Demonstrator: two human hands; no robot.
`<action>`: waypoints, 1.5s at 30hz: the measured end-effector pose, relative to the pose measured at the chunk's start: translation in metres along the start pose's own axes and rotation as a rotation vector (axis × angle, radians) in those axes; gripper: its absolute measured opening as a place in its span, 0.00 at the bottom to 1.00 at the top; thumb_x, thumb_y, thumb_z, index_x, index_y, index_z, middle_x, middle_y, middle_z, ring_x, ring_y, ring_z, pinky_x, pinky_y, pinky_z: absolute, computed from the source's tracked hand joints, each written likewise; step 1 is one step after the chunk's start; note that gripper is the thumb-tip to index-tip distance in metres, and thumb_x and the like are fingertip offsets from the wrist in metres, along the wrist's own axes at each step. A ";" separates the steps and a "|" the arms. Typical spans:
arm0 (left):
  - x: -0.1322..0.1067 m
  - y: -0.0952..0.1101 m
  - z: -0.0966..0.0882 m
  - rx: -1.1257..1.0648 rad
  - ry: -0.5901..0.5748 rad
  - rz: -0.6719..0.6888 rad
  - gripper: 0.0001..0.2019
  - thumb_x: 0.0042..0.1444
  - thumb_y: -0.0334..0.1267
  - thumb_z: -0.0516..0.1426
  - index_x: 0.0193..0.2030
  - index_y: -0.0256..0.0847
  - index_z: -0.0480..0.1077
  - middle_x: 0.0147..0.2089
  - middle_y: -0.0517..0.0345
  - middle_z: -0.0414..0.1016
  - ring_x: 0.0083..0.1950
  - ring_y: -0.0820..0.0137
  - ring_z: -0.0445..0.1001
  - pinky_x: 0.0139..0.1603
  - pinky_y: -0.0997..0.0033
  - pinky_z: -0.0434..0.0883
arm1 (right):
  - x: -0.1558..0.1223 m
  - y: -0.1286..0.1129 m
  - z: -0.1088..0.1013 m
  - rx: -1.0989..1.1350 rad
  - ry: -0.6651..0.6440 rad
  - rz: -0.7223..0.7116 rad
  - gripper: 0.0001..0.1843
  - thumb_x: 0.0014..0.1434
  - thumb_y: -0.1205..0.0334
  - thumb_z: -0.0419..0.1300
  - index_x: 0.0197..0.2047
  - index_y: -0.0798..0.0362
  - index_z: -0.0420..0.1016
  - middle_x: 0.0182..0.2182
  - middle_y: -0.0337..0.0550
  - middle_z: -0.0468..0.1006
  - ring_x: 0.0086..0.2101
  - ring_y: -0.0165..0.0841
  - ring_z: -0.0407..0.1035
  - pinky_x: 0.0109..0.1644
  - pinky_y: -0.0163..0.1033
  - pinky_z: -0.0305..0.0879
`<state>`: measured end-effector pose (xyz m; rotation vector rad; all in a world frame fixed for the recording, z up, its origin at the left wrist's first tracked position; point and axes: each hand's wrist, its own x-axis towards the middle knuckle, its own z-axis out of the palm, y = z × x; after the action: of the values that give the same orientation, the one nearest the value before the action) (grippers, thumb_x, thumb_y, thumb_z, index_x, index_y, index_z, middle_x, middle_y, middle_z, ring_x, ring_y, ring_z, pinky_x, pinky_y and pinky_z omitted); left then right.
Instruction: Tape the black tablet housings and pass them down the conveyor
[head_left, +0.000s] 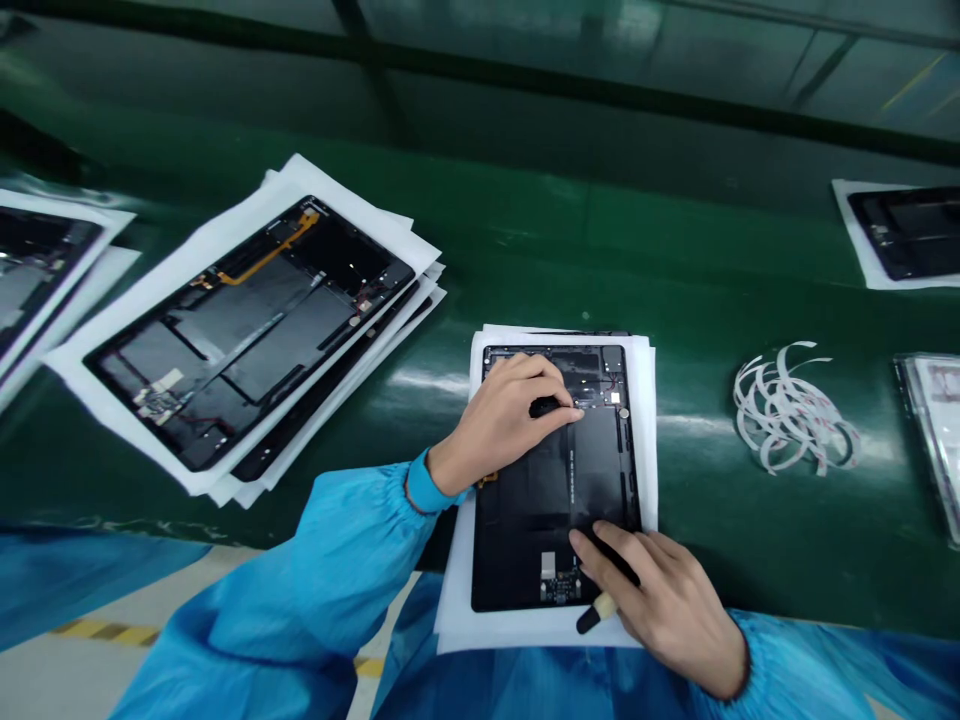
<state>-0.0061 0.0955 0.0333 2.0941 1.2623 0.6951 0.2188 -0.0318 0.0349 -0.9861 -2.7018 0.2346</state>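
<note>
An opened tablet housing (pixel 517 560), black with its inner parts showing, lies on white sheets in front of me. My left hand (pixel 517 405) reaches over its upper part, thumb and index finger pinched together near the top of a thin flat cable (pixel 572 475). What sits between those fingertips is too small to make out. Low on the right side of the housing, my right hand (pixel 660 590) rests its fingertips on the dark surface. Tucked under that hand is a small tool (pixel 598 612) with a pale yellow body and a black end; the rest of it is hidden.
To the left, a stack of tablet housings (pixel 262 330) is interleaved with white sheets (pixel 97 370). Curled white strips (pixel 795 410) lie in a heap on the right. Beyond them are a clear plastic tray (pixel 919 430) and another tablet housing (pixel 911 235) on the green table (pixel 570 240).
</note>
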 end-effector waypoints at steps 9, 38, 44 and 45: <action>0.007 0.001 -0.003 0.008 -0.061 -0.013 0.05 0.56 0.38 0.65 0.32 0.42 0.75 0.39 0.60 0.75 0.42 0.66 0.70 0.43 0.64 0.61 | 0.005 0.002 -0.002 -0.047 -0.050 -0.094 0.18 0.69 0.71 0.48 0.53 0.62 0.76 0.60 0.54 0.71 0.25 0.29 0.65 0.28 0.40 0.64; 0.005 -0.001 -0.001 0.036 -0.063 -0.019 0.06 0.58 0.40 0.64 0.32 0.42 0.76 0.39 0.60 0.75 0.40 0.66 0.69 0.41 0.64 0.59 | 0.007 0.002 0.001 0.014 -0.078 -0.082 0.21 0.68 0.72 0.45 0.50 0.58 0.78 0.60 0.48 0.71 0.26 0.30 0.68 0.28 0.39 0.65; 0.005 -0.002 -0.001 0.045 -0.067 -0.017 0.06 0.58 0.40 0.64 0.33 0.43 0.76 0.40 0.60 0.76 0.41 0.66 0.69 0.42 0.64 0.60 | 0.012 0.001 -0.007 0.004 -0.063 -0.091 0.23 0.66 0.74 0.42 0.49 0.60 0.78 0.56 0.51 0.75 0.27 0.31 0.71 0.28 0.38 0.65; 0.004 -0.002 -0.001 0.047 -0.066 -0.014 0.06 0.59 0.41 0.64 0.33 0.43 0.76 0.40 0.60 0.76 0.41 0.66 0.69 0.42 0.63 0.60 | 0.014 0.000 -0.008 0.001 -0.053 -0.089 0.24 0.66 0.74 0.41 0.48 0.60 0.78 0.55 0.51 0.76 0.27 0.31 0.71 0.28 0.38 0.65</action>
<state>-0.0066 0.1005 0.0328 2.1262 1.2672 0.5901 0.2106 -0.0218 0.0454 -0.8687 -2.7854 0.2489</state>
